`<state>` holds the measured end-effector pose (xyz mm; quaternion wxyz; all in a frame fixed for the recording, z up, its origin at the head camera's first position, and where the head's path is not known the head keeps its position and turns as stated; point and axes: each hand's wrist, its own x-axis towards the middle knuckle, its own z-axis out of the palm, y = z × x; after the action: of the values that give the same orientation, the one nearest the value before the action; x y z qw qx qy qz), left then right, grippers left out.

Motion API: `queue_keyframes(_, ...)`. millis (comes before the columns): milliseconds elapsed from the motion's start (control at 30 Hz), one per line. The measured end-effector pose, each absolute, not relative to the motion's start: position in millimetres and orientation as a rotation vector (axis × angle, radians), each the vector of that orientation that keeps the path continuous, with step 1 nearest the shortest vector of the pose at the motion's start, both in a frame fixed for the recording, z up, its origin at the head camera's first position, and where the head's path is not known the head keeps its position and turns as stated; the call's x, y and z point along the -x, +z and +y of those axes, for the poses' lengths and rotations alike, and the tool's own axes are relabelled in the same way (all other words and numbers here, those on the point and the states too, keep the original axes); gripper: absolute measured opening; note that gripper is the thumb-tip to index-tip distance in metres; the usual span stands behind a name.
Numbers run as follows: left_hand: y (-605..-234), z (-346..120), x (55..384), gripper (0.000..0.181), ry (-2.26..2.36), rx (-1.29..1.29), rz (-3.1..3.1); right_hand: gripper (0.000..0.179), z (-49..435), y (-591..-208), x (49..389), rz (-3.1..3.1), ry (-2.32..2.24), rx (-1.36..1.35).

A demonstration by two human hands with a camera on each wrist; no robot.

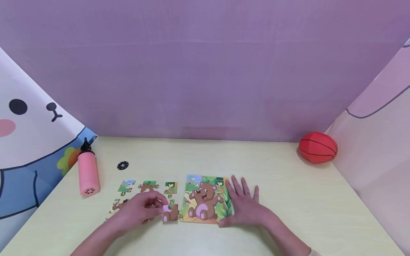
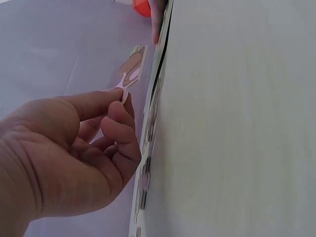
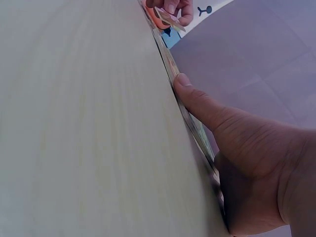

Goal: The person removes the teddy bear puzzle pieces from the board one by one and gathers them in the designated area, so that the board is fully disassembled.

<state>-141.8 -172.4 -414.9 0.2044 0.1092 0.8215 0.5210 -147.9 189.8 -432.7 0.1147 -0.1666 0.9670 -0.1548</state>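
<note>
My left hand point(image 1: 141, 210) pinches a jigsaw puzzle piece point(image 1: 171, 214) between thumb and fingers. It shows brown bear legs and a pink patch, and in the left wrist view the piece point(image 2: 134, 68) is raised off the table. To its right lies a square puzzle board point(image 1: 202, 203) with a full picture of a sitting brown bear. My right hand point(image 1: 245, 206) is spread flat along the board's right edge, fingers straight. Around the left hand lie several loose pieces, such as a sky-and-green piece point(image 1: 127, 186) and one with a yellow bird point(image 1: 171, 188); the hand partly hides others.
A pink cylinder with a black nozzle point(image 1: 88, 173) lies at the table's left. Near it is a black round chip point(image 1: 122, 165). A red ball with black lines point(image 1: 318, 148) sits at the back right. A purple wall point(image 1: 205, 89) stands behind the table.
</note>
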Motion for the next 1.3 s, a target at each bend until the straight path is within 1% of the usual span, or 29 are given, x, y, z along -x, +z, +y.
queue_keyframes(467,-419,-206,135,0.024,1.484,-0.232,2.236,0.136,190,-432,148,2.825,-0.471,0.493)
queue_keyframes(767,-417,-229,131,0.028,1.409,-0.135,2.301,0.136,190,-434,148,2.839,-0.470,0.493)
queue_keyframes(1067,-416,-245,129,0.022,1.318,-0.144,2.328,0.135,190,-433,148,2.832,-0.467,0.488)
queue_keyframes(1300,-415,-251,128,0.023,1.303,-0.128,2.323,0.136,190,-432,147,2.830,-0.481,0.490)
